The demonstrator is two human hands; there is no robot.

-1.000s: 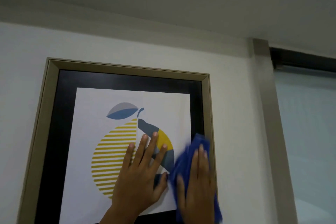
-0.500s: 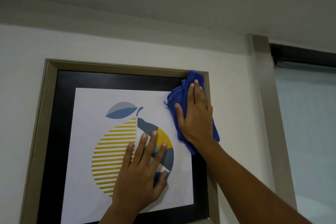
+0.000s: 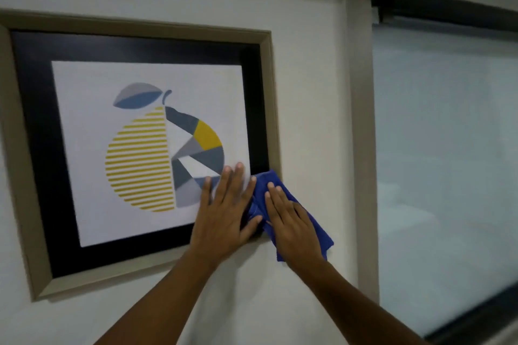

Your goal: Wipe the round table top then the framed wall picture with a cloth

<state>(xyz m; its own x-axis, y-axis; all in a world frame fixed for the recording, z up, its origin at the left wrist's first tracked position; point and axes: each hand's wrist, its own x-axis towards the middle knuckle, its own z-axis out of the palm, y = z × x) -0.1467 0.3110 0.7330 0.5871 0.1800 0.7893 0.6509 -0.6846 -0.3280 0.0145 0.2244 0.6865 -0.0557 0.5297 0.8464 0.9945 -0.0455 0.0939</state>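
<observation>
The framed picture [image 3: 33, 204] hangs on the white wall: a beige frame, a black mat and a print of a striped yellow and grey fruit. My left hand [image 3: 224, 218] lies flat with fingers spread on the glass at the picture's lower right corner. My right hand [image 3: 291, 227] presses a blue cloth [image 3: 263, 185] flat against the lower right part of the frame and the wall beside it. The round table is out of view.
A beige vertical trim post [image 3: 361, 126] runs down the wall right of the picture. Beyond it is a window [image 3: 448, 148] with a pale blind and a dark rail on top.
My right hand has carried the cloth down from the frame's top right corner to its lower right corner. My left hand has slid to the right. The view has dropped and swung right.
</observation>
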